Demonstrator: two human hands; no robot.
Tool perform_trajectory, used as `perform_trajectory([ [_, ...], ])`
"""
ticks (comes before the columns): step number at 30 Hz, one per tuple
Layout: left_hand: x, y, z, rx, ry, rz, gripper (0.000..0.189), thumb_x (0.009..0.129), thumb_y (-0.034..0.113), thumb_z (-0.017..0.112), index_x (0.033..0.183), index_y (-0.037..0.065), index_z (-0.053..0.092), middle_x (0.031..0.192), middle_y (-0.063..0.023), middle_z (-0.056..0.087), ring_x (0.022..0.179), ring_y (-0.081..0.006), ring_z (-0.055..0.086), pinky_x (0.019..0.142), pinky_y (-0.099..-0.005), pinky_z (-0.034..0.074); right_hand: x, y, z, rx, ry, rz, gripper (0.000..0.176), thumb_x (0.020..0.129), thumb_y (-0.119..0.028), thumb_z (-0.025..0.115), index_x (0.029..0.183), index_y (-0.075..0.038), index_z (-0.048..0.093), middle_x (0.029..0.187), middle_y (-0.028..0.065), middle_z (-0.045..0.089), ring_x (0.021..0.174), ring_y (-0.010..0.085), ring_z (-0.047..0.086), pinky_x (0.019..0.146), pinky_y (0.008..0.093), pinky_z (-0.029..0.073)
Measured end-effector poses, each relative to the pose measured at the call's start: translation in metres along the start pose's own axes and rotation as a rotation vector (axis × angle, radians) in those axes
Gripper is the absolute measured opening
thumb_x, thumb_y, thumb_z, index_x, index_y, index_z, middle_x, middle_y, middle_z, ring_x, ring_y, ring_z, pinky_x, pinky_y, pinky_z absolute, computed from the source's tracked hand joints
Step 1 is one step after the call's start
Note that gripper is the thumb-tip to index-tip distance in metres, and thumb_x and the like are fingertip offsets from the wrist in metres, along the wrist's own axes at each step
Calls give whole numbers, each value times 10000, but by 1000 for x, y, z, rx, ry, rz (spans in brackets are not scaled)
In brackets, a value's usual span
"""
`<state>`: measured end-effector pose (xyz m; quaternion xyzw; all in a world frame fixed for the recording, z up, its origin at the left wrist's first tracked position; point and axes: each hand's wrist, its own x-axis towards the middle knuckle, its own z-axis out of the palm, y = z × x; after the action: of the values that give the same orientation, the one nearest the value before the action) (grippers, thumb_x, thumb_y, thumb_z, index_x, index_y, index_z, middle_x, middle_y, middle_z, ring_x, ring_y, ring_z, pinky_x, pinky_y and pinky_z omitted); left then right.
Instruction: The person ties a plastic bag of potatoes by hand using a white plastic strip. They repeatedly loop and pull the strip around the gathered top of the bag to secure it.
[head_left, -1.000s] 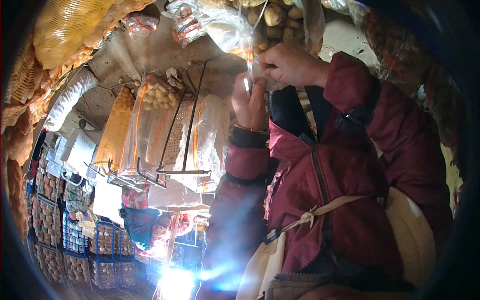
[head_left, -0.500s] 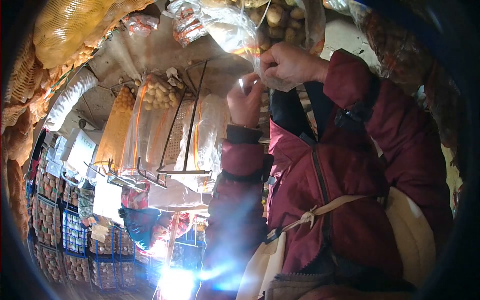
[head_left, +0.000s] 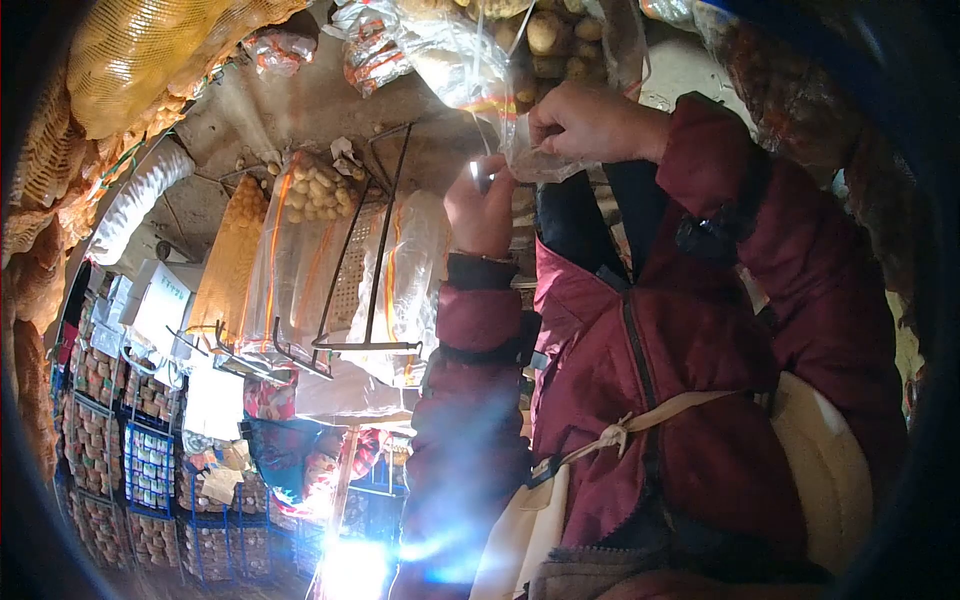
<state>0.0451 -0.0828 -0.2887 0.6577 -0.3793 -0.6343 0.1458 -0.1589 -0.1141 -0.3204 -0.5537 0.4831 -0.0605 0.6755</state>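
A clear plastic bag (head_left: 455, 62) with an orange stripe lies at the top middle, with potatoes (head_left: 548, 35) in and behind its film. My right hand (head_left: 605, 125) pinches the gathered edge of this bag, its fingers closed on the film. Just left of it and a little lower, my left hand (head_left: 478, 215) is closed, thumb against the fingers. A thin pale strand (head_left: 484, 135) runs from the bag down to its fingertips. Something small and shiny (head_left: 485, 178) glints at those fingers; its kind cannot be made out.
Black metal rack bars (head_left: 372, 345) stand to the left, beside hanging clear bags (head_left: 400, 285) and an orange mesh bag (head_left: 232, 250). Full mesh sacks (head_left: 140, 70) line the far left. Stacked blue crates (head_left: 150, 470), another person (head_left: 290, 450) and a glaring light (head_left: 352, 565) are lower left.
My left hand has shifted slightly left and away from the right hand, so the gap between them is wider and the strand shows. My right hand has moved slightly right, still gripping the film.
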Motion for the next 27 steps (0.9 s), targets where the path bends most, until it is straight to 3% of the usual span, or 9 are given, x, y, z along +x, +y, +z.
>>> perform_trajectory([
  [3,-2,-2,-3,24,-11,-23,78,825,89,607,835,12,615,708,10,589,602,-35,494,550,-184,398,-3,-1,-1,-136,63,-81,120,713,-108,604,796,-24,631,695,142,617,660,268,619,599,377,454],
  [9,-7,-6,-8,89,9,10,95,814,110,634,847,22,620,709,0,597,570,-40,487,498,-178,369,4,-10,11,-126,48,17,144,710,-129,580,800,-37,644,755,135,634,733,300,618,647,407,468],
  [15,-21,15,-13,-39,85,-184,111,799,127,652,834,28,616,671,-5,583,495,-42,431,447,-187,313,-1,-15,14,-63,122,-63,158,722,-121,571,822,-25,648,806,144,635,773,312,613,687,401,476],
  [17,-26,24,-16,-128,99,-255,94,777,115,659,821,32,648,653,27,530,556,-44,428,486,-206,303,-5,-8,12,-110,338,-189,140,735,-124,598,808,-14,644,782,144,630,758,304,614,687,387,477],
  [18,-29,26,-17,-128,99,-251,94,777,115,659,821,32,648,653,27,530,556,-44,428,486,-206,303,-11,-13,8,-114,340,-192,140,735,-124,598,808,-14,644,782,144,630,758,304,614,687,387,477],
  [20,-35,30,-23,-145,86,-284,102,786,134,649,807,34,644,641,39,520,552,-45,425,477,-212,297,-31,-36,-1,-5,679,-296,129,763,-125,619,799,-2,632,723,127,611,680,256,604,647,350,471],
  [21,-39,36,-26,-147,87,-279,102,786,134,649,807,34,644,641,39,520,552,-45,425,477,-212,297,-42,-48,0,-9,681,-301,129,763,-125,619,799,-2,632,723,127,611,680,256,604,647,350,471],
  [25,-60,51,-51,-149,63,-323,98,783,144,643,803,48,643,652,31,529,555,-50,429,481,-213,299,-72,-58,31,346,360,-94,167,829,-165,622,772,-8,627,643,52,587,574,111,527,563,259,432],
  [27,-70,59,-61,-139,68,-295,93,779,145,643,805,56,646,656,22,536,558,-53,435,482,-216,301,-62,-46,54,746,102,154,262,865,-242,603,733,-17,628,661,23,599,574,86,528,549,235,429],
])
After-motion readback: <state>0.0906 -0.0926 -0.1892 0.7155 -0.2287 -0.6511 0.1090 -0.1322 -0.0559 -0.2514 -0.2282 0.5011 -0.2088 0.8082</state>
